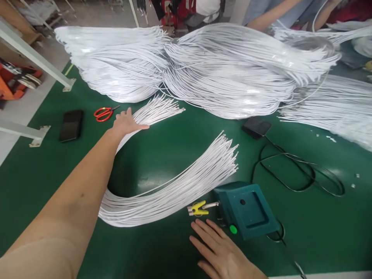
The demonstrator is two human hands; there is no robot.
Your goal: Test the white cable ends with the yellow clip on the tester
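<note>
My left hand [127, 122] lies across the upper end of a U-shaped bundle of white cables [162, 197], thumb stretched to the right and fingers spread. My forearm hides part of the bend. Both cut ends of the bundle point right. My right hand [222, 252] is flat near the front edge, fingers apart, holding nothing. Just beyond its fingertips is a yellow clip [199, 208], beside a teal device [247, 211] with a green button. Red-handled scissors [104, 114] rest near my left hand.
Large piles of white cables [232, 73] cover the back of the green table [180, 151]. A black phone-like object [71, 125] is at left. A black pad [257, 128] with a looped black cord [302, 170] lies at right. Another person's arm [273, 14] shows behind the piles.
</note>
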